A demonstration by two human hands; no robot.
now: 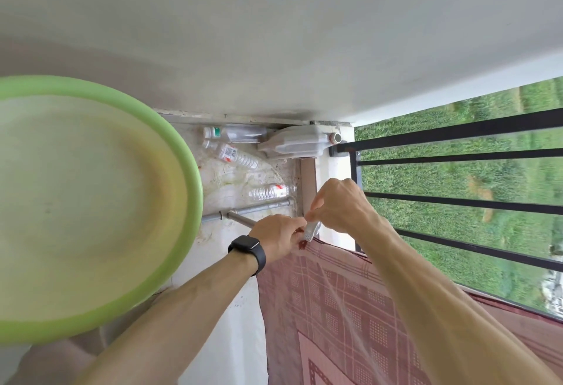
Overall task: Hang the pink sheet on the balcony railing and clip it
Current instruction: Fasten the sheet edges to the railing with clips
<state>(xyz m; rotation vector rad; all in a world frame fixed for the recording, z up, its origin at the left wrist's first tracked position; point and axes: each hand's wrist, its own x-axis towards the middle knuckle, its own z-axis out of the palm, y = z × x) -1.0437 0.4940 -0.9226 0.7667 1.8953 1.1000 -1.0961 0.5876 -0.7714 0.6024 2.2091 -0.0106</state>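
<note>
The pink checked sheet (335,308) hangs over the black balcony railing (457,202), covering its lower right part. Both hands meet at the sheet's upper corner. My left hand (278,237), with a black watch on the wrist, pinches the corner of the sheet. My right hand (338,205) grips a small white clip (310,231) right at that corner. Whether the clip bites the cloth is hidden by the fingers.
A large green basin (170,147) fills the left side, close to my left arm. Several empty plastic bottles (237,153) and a white jerrycan (292,142) lie on the floor by the wall. A metal pipe (249,209) runs along the floor. Grass lies beyond the railing.
</note>
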